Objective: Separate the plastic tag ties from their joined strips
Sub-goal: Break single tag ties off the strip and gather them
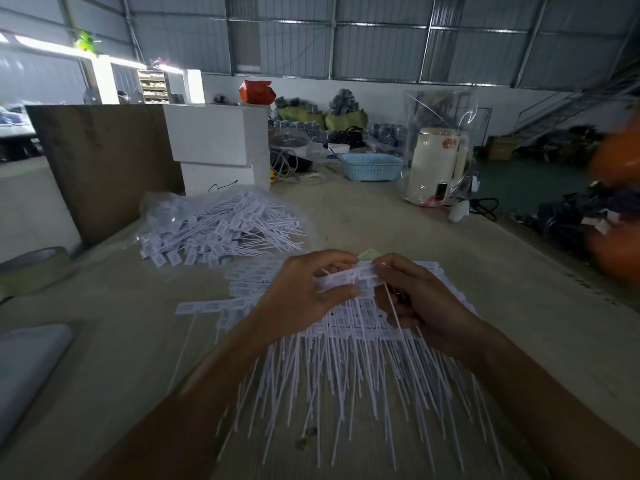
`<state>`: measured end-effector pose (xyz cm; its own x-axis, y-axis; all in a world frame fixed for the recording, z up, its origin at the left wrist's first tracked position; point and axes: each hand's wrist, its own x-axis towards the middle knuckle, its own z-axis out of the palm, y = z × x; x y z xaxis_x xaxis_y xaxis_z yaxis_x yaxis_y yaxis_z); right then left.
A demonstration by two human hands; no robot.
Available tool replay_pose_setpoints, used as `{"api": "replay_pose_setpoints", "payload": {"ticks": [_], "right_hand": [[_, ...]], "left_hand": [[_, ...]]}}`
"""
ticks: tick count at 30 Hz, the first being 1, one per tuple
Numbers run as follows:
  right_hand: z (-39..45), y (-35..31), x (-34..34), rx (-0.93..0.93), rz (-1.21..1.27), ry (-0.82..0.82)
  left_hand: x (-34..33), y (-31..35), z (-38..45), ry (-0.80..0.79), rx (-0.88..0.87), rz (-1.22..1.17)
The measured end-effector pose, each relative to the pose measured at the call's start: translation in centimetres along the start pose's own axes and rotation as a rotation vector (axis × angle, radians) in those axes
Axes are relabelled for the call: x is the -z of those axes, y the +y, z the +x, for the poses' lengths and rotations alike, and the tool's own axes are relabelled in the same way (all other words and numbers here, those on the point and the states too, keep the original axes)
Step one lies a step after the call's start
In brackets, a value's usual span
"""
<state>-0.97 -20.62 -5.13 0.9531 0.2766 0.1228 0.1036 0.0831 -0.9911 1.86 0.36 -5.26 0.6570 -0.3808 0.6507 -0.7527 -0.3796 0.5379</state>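
Both hands meet over the middle of the table (398, 223). The left hand (304, 289) and the right hand (419, 299) each pinch the white strip of ties (353, 277) with curled fingers, holding it just above a stack of joined strips (346, 358) lying near the person. A heap of loose ties (221, 226) lies further off to the left
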Motion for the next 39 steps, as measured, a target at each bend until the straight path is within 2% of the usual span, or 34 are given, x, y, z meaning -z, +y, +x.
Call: {"api": "replay_pose_setpoints", "payload": {"ticks": [4,7,10,17,20,36,39], "right_hand": [[-0.05,-0.1,-0.33,-0.014,0.19,-0.002],[-0.13,-0.24,-0.62,-0.016,0.253,-0.02],[-0.24,-0.34,-0.62,0.014,0.177,-0.017],[-0.31,-0.05,-0.57,0.183,-0.149,-0.002],[-0.23,0.04,-0.6,0.22,-0.178,-0.006],[-0.37,0.22,-0.37,0.275,-0.254,-0.044],[-0.46,0.15,-0.59,0.343,-0.394,-0.018]], "left_hand": [[0.2,0.08,0.02,-0.01,-0.013,0.059],[0.2,0.11,0.1,0.045,-0.008,0.067],[0.05,0.07,0.23,0.092,-0.017,0.068],[-0.06,-0.38,0.17,0.076,-0.062,0.053],[0.03,-0.12,0.17,0.071,-0.089,0.026],[0.09,-0.09,0.02,0.023,-0.005,-0.074],[-0.01,-0.24,0.08,0.008,0.042,-0.124]]}}
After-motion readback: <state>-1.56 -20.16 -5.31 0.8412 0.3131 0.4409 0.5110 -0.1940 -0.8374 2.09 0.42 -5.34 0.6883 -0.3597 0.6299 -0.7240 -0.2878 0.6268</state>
